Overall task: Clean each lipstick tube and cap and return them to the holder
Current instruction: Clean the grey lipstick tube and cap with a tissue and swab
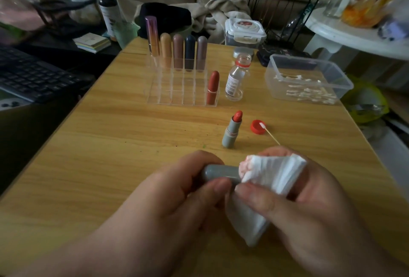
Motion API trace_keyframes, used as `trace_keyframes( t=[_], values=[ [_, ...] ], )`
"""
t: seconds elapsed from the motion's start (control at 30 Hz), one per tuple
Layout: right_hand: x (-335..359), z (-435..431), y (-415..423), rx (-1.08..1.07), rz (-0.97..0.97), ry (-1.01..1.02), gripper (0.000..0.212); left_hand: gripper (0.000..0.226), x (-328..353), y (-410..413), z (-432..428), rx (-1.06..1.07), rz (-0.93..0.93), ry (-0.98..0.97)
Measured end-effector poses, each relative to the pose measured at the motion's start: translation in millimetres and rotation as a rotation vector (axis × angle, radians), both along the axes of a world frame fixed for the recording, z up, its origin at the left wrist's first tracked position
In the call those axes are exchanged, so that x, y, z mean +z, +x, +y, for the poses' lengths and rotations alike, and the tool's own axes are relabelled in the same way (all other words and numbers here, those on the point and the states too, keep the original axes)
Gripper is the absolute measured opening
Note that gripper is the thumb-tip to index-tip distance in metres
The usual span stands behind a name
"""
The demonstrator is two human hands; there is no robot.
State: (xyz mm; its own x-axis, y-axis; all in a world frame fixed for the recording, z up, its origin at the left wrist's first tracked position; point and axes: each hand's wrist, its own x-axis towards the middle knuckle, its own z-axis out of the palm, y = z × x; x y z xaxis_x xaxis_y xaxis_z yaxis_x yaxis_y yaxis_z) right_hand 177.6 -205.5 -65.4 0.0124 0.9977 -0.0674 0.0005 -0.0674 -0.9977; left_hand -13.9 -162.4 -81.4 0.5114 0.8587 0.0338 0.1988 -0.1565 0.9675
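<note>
My left hand (pixel 177 190) grips a grey lipstick cap (pixel 221 172) lying sideways, its open end to the right. My right hand (pixel 294 206) holds a folded white tissue (pixel 272 177), its pink-stained corner pushed against the cap's open end. The matching grey tube (pixel 232 131) stands uncapped on the wooden table (pixel 110 144), its red stick exposed. Behind it stands a clear acrylic holder (pixel 174 86). Several capped lipsticks fill its back row (pixel 177 52), and one red lipstick (pixel 213 87) stands in its front right slot.
A red bottle cap (pixel 257 126) with a cotton swab (pixel 269 131) resting on it lies right of the tube. An open clear bottle (pixel 237 77) stands beside the holder. A plastic box of swabs (pixel 307 79) sits right; a keyboard (pixel 33 75) is left.
</note>
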Motion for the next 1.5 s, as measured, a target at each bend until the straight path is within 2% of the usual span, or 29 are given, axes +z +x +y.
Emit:
trace_keyframes(
  t=[0.07,0.1,0.13,0.17,0.2,0.27,0.37,0.43,0.5,0.6,0.67,0.7,0.77,0.83,0.87,0.93,0.97,1.07,1.13,1.2,1.27,1.33,1.4,1.43,1.5],
  values=[
    [-1.9,4.1,-0.4,0.015,0.229,-0.146,0.037,0.023,-4.5,-5.6,1.8,-0.030,0.244,0.418],
    [-1.7,5.0,-0.4,0.012,0.296,-0.193,0.040,0.026,-4.7,-6.7,2.9,-0.048,0.309,0.530],
    [0.2,5.8,0.1,0.015,0.315,-0.211,0.042,0.028,-4.7,-6.9,3.4,-0.055,0.328,0.564],
    [3.2,5.5,-0.3,0.014,0.276,-0.200,0.041,0.029,-2.6,-6.5,3.8,-0.058,0.307,0.517],
    [6.5,4.5,0.0,0.004,0.176,-0.163,0.038,0.030,0.4,-6.3,4.7,-0.056,0.244,0.391],
    [10.6,0.1,-0.9,-0.076,-0.118,-0.041,0.026,0.041,7.7,-5.4,7.1,-0.084,0.106,-0.027],
    [10.9,-4.7,-4.7,-0.179,-0.429,0.329,0.017,0.068,14.4,-1.9,10.2,-0.121,0.002,-0.541],
    [1.8,-5.4,-2.6,-0.095,-0.557,0.549,0.019,0.069,15.9,2.0,8.8,-0.164,-0.092,-0.721],
    [-6.0,-5.7,2.2,-0.020,-0.547,0.620,0.018,0.059,16.4,5.4,6.9,-0.186,-0.171,-0.759],
    [-4.9,-3.7,0.2,-0.082,-0.436,0.443,0.015,0.046,13.4,6.2,6.8,-0.136,-0.210,-0.623],
    [-4.8,1.1,0.8,-0.038,-0.149,0.151,0.016,0.040,8.4,6.7,4.6,-0.080,-0.173,-0.462],
    [-5.7,3.4,3.2,0.042,0.057,0.010,0.016,0.032,6.2,6.3,2.7,-0.051,-0.133,-0.337],
    [-2.0,7.0,5.7,0.124,0.385,-0.171,0.021,0.016,2.5,3.1,-0.5,0.015,0.040,0.061],
    [1.1,8.7,8.0,0.128,0.454,-0.228,0.027,0.019,3.0,-0.3,-1.1,0.025,0.198,0.408],
    [2.8,8.8,8.6,0.130,0.437,-0.228,0.030,0.022,3.5,-1.2,-0.7,0.027,0.219,0.479],
    [4.2,8.9,10.1,0.139,0.340,-0.181,0.031,0.029,4.6,-2.1,-0.4,0.052,0.184,0.480],
    [6.1,9.0,9.7,0.147,0.262,-0.145,0.027,0.034,5.2,-3.0,0.1,0.065,0.148,0.396],
    [11.1,5.3,7.3,0.038,-0.040,-0.009,0.020,0.049,13.3,-2.2,5.5,-0.016,-0.002,-0.157],
    [12.1,1.5,3.7,-0.071,-0.227,0.166,0.017,0.048,16.7,-0.6,9.2,-0.093,-0.113,-0.402],
    [9.5,-0.5,1.5,-0.070,-0.429,0.396,0.015,0.049,16.7,1.7,9.4,-0.150,-0.181,-0.525],
    [2.4,-1.8,3.5,-0.028,-0.531,0.544,0.009,0.037,15.5,5.8,7.6,-0.161,-0.244,-0.573],
    [-0.4,-1.0,5.8,-0.037,-0.470,0.484,0.008,0.026,12.4,8.5,5.1,-0.118,-0.283,-0.513],
    [2.5,2.7,5.8,-0.026,-0.227,0.219,0.011,0.015,7.1,8.4,3.5,-0.056,-0.262,-0.352],
    [2.3,4.2,6.6,0.038,-0.049,0.070,0.013,0.011,3.9,6.5,3.0,-0.031,-0.194,-0.199],
    [-2.2,6.9,8.7,0.116,0.315,-0.165,0.022,0.019,0.8,-0.9,4.9,-0.024,0.056,0.291]
  ],
)
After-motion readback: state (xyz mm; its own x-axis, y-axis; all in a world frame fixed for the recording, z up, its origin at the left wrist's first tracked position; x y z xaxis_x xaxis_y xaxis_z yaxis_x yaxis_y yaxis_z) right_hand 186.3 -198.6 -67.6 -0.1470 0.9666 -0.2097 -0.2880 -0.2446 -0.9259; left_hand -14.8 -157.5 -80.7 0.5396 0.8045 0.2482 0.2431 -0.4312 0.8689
